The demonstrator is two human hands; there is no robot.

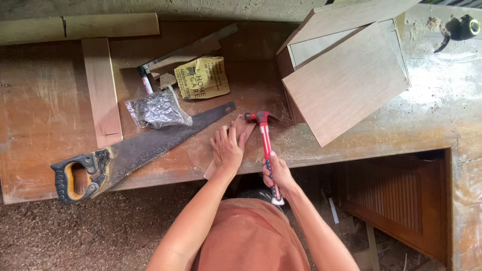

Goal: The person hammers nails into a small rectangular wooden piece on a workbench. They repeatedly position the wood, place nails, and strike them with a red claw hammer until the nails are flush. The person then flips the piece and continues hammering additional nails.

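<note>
Red and white, the claw hammer (265, 145) sits in the right hand (277, 173), which is wrapped tight around the handle near its lower end. The hammer head points away from the person and rests just past the fingertips of the left hand (227, 149). The left hand lies open and flat, pressing down on a small wood strip (240, 131) at the front edge of the brown wooden counter (40, 120). The strip slants under the palm, and its far end almost meets the hammer head.

To the left of the left hand lies a hand saw (140, 150) with a black and orange grip, its tip near the strip. Beyond the saw there is a clear plastic bag (156, 110) with small dark bits inside, a yellow paper packet (203, 78) and a marker pen (146, 80). Farther left, a long flat plank (102, 90) lies on the counter. To the right of the hammer, well past the right hand, stands a plywood box (346, 80), tilted. Sawdust covers the floor (90, 231) below.
</note>
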